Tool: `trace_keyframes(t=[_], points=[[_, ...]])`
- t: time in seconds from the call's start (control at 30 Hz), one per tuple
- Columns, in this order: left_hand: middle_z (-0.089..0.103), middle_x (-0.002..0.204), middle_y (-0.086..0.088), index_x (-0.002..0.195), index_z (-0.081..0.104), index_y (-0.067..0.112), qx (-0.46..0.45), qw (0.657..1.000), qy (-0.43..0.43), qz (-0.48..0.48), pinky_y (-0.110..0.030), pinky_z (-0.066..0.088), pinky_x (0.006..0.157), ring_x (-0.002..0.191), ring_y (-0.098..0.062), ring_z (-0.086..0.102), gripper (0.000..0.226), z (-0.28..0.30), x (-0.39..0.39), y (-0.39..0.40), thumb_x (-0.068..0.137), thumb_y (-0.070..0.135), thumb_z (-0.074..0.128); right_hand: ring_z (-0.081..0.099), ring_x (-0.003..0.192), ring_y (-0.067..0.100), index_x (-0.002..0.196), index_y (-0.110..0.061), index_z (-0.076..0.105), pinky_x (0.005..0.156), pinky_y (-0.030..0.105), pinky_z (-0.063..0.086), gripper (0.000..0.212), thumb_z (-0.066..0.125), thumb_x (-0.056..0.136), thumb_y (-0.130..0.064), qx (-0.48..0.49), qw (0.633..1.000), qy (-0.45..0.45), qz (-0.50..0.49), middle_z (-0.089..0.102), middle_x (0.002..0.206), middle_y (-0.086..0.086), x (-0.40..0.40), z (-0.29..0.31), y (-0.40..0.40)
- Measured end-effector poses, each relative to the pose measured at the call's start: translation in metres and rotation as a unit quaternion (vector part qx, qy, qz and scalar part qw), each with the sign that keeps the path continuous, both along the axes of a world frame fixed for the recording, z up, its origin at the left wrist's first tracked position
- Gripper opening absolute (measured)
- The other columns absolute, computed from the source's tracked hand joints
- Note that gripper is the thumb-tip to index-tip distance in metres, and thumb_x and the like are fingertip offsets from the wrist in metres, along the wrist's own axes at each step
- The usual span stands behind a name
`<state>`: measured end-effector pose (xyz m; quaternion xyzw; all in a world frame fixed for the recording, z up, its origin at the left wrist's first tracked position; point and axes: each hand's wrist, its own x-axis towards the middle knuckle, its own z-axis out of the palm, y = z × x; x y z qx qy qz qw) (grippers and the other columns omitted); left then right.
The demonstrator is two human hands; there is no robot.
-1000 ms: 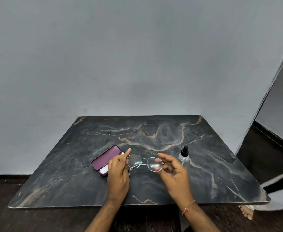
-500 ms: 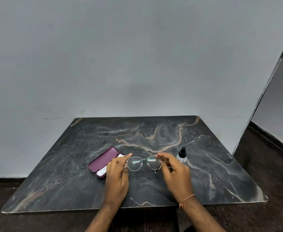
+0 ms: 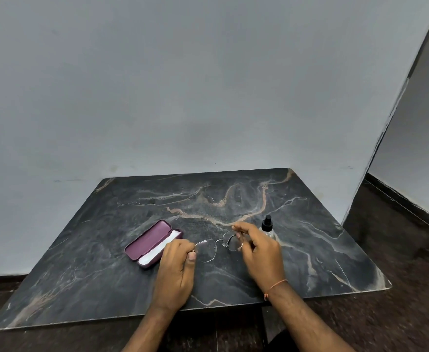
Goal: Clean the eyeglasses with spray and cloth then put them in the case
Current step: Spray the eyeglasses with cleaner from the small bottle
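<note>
Both hands, left hand [image 3: 176, 271] and right hand [image 3: 260, 252], are pinching the eyeglasses [image 3: 218, 246] just above the tabletop [image 3: 322, 250], between open case [image 3: 152, 243] and spray bottle [image 3: 267, 226]. Cleaning seems unstarted; next, freeing one hand to fetch the spray.

We see a dark marble table [image 3: 112, 270] with tan and white veins, its far edge against a plain grey wall [image 3: 183, 85]. Dark floor [image 3: 398, 326] runs along its near and right edges. Beyond its right corner, a second wall [image 3: 416, 153] recedes.
</note>
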<state>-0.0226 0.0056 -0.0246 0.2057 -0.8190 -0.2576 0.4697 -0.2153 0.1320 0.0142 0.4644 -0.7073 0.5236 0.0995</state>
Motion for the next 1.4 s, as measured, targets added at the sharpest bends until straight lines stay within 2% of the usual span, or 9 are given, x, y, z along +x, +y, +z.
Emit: trace_keyframes(t=[0.27,0.43,0.67,0.87,0.93,1.03,1.13,1.23,1.4], points=[[0.053,0.109,0.021,0.102,0.054,0.038,0.014,1.0,0.005,0.0,-0.031,0.045,0.092,0.106,-0.022,0.057,0.019,0.0,-0.001,0.001,0.115,0.035,0.04,0.062,0.095,-0.013,0.13,-0.028,0.073,0.088,0.017,0.059,0.039,0.077,0.097,-0.007,0.0,0.999,0.032,-0.012,0.075,0.123,-0.018,0.001,-0.007,0.007],[0.053,0.108,0.021,0.102,0.053,0.042,0.01,1.0,0.0,0.012,-0.022,0.041,0.092,0.106,-0.018,0.055,0.019,0.0,-0.001,0.0,0.114,0.035,0.041,0.053,0.117,0.009,0.135,-0.03,0.062,0.098,0.026,0.049,0.041,0.076,0.097,-0.028,-0.036,0.989,0.065,-0.127,0.054,0.13,-0.012,-0.008,-0.012,0.021],[0.054,0.107,0.02,0.1,0.051,0.048,0.017,1.0,-0.005,0.023,-0.019,0.038,0.092,0.106,-0.016,0.054,0.021,0.002,-0.002,-0.001,0.113,0.035,0.04,0.063,0.131,0.023,0.16,-0.04,0.028,0.093,0.047,0.062,0.089,0.078,0.089,-0.058,0.09,0.981,-0.051,-0.166,0.055,0.154,-0.006,-0.023,-0.012,0.029],[0.055,0.106,0.015,0.098,0.053,0.036,0.032,0.999,0.0,0.032,-0.019,0.039,0.091,0.105,-0.02,0.055,0.021,0.0,-0.004,-0.003,0.114,0.032,0.04,0.075,0.107,0.019,0.152,-0.051,0.035,0.091,0.041,0.062,0.074,0.078,0.093,-0.048,0.076,0.983,-0.114,-0.124,0.073,0.137,-0.005,-0.027,-0.016,0.025],[0.056,0.107,0.014,0.098,0.054,0.034,0.035,0.999,0.003,0.036,-0.019,0.039,0.091,0.105,-0.019,0.054,0.021,-0.001,-0.004,-0.004,0.114,0.032,0.04,0.072,0.116,0.013,0.151,-0.054,0.037,0.1,0.043,0.059,0.074,0.081,0.093,-0.038,0.03,0.977,-0.204,-0.054,0.071,0.14,-0.006,-0.026,-0.017,0.028],[0.056,0.107,0.015,0.099,0.054,0.034,0.032,0.999,0.01,0.04,-0.018,0.038,0.091,0.104,-0.019,0.054,0.022,-0.002,-0.005,-0.007,0.115,0.032,0.039,0.071,0.121,0.013,0.149,-0.056,0.035,0.112,0.055,0.053,0.07,0.076,0.098,-0.029,-0.029,0.925,-0.372,0.069,0.074,0.136,-0.002,-0.021,-0.014,0.035],[0.056,0.108,0.015,0.1,0.055,0.033,0.026,0.999,0.009,0.04,-0.018,0.038,0.092,0.104,-0.019,0.055,0.022,-0.002,-0.005,-0.008,0.115,0.033,0.039,0.075,0.106,0.03,0.151,-0.043,0.045,0.094,0.062,0.061,0.059,0.068,0.1,-0.029,-0.105,0.807,-0.548,0.193,0.075,0.126,0.011,-0.014,-0.008,0.046],[0.056,0.109,0.015,0.1,0.055,0.035,0.03,0.999,0.007,0.041,-0.018,0.038,0.092,0.106,-0.019,0.055,0.022,-0.004,-0.006,-0.008,0.115,0.035,0.039,0.069,0.077,0.035,0.142,-0.032,0.058,0.061,0.045,0.058,0.043,0.065,0.1,-0.029,-0.124,0.696,-0.633,0.314,0.069,0.113,0.017,-0.006,-0.001,0.06],[0.055,0.113,0.018,0.101,0.055,0.038,0.034,0.998,0.011,0.044,-0.017,0.038,0.096,0.111,-0.016,0.055,0.022,-0.002,-0.007,-0.007,0.115,0.036,0.039,0.054,0.055,0.021,0.143,-0.036,0.058,0.04,0.026,0.045,0.043,0.046,0.103,-0.028,-0.13,0.621,-0.639,0.435,0.057,0.102,0.013,0.005,0.004,0.069]])
